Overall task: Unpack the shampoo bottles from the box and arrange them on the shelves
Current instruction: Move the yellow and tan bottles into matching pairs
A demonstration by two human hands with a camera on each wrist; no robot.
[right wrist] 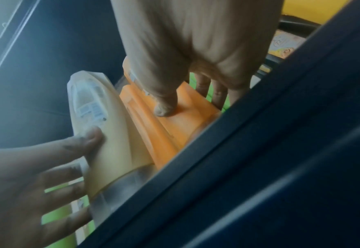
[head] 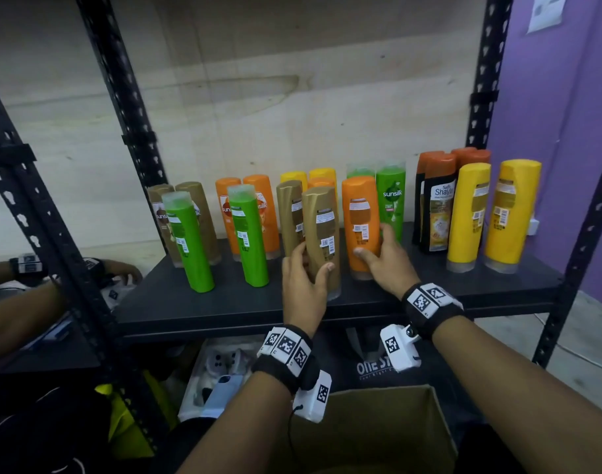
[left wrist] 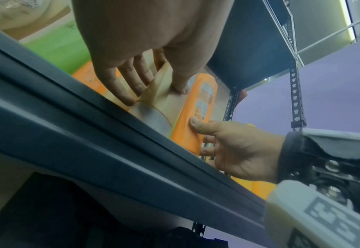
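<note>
A gold shampoo bottle [head: 321, 241] stands near the front of the dark shelf [head: 197, 302]. My left hand [head: 311, 265] grips its lower part, thumb on the front and fingers behind. Right beside it stands an orange bottle [head: 361, 224]; my right hand [head: 373, 242] holds it with the thumb on the front and fingers round its right side. In the left wrist view my left hand [left wrist: 155, 90] clasps the gold bottle [left wrist: 164, 97] next to the orange one [left wrist: 187, 127]. In the right wrist view my right hand [right wrist: 190, 100] presses the orange bottle [right wrist: 174, 130], the gold bottle [right wrist: 111, 134] beside it.
Green [head: 186, 241], orange, gold, yellow [head: 511, 213] and black-and-orange [head: 438, 213] bottles stand in rows along the shelf. An open cardboard box [head: 378, 422] sits below my wrists. Black rack posts [head: 53, 217] flank the shelf. Another person's arm [head: 19, 313] reaches in at the left.
</note>
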